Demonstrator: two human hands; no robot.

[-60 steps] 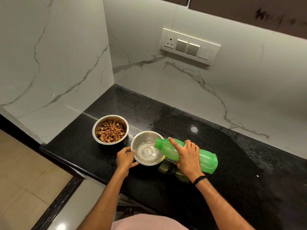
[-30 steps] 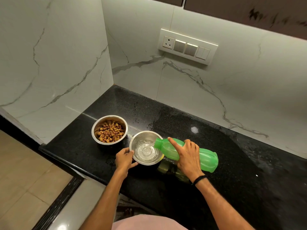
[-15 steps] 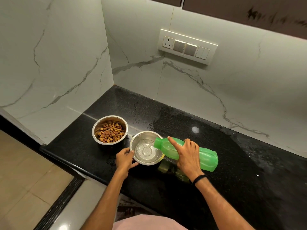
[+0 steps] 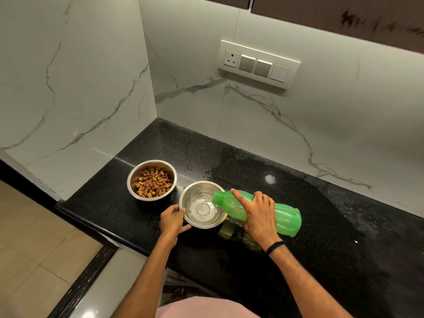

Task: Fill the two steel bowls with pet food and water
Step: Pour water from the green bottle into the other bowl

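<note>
Green plastic filled my right hand: its fingers were wrapped over the top of the green bottle, the index finger stretched along the neck, and I held the bottle tipped nearly flat above the black stone surface. Its open mouth reached over the right rim of the water bowl, and the water inside was clear, shallow and rippled just below that mouth. My left hand held the same bowl at its near left edge, with the fingers curled against the outer wall and the thumb lying along the rim. This steel bowl stood on the surface close to the front edge. The food bowl, also steel, stood on the surface just beside it, to the left and a little farther back; whether the two rims touched I could not tell. It held a heap of brown and tan kibble that covered its bottom. A black wristband circled my right wrist. Under the bottle, on the surface, lay a yellowish-green patch that I could not make out. White marble wall with grey veins rose behind and to the left, and a switch panel with one socket sat on the back wall. Beige floor tiles showed at lower left.
</note>
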